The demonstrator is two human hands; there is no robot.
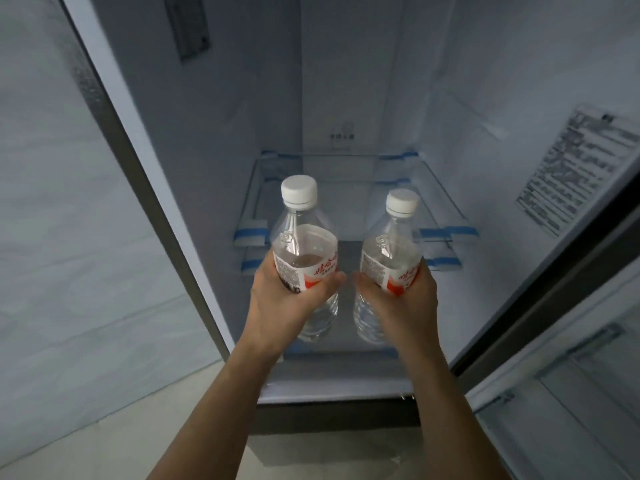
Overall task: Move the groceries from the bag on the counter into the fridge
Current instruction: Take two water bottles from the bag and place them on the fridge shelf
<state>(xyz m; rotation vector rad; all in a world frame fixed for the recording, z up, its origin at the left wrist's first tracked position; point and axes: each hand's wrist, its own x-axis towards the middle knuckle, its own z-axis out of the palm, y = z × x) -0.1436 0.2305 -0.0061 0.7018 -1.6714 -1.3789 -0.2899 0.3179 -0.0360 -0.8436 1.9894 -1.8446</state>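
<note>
Two clear water bottles with white caps and red-and-white labels stand upright side by side inside the open fridge (346, 81). My left hand (280, 296) is wrapped around the left bottle (303, 244) at its label. My right hand (405, 299) grips the right bottle (391, 251) the same way. Both bottles are low in the compartment, in front of the glass shelves (349, 202); my hands hide whether their bases rest on the fridge floor. The bag and the counter are out of view.
The glass shelves have blue tape at their corners. The fridge door (571, 375) stands open at the right, with a printed sticker (575, 168) on the inner right wall. A pale tiled wall (69, 237) is at the left, and a light floor (121, 427) below.
</note>
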